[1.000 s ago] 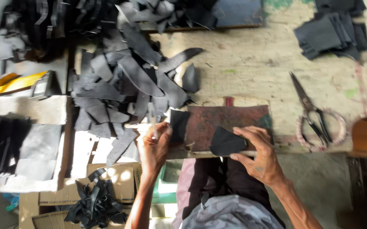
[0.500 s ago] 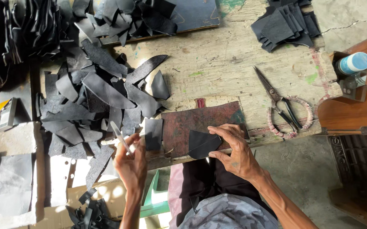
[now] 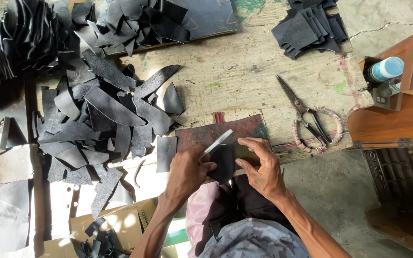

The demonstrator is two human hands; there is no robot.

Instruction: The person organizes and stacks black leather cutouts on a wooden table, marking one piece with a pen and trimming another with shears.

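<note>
Left hand (image 3: 185,169) now back at the dark leather piece (image 3: 223,165), grip closed on a pale blade (image 3: 216,142); right hand (image 3: 259,167) seemingly pinching it.

Scrap pile (image 3: 106,110) left of board (image 3: 225,134); scissors (image 3: 307,114) right; cut stack (image 3: 309,28) behind.

Matt black leather piece (image 3: 223,162), worn wooden table (image 3: 244,71)
</note>
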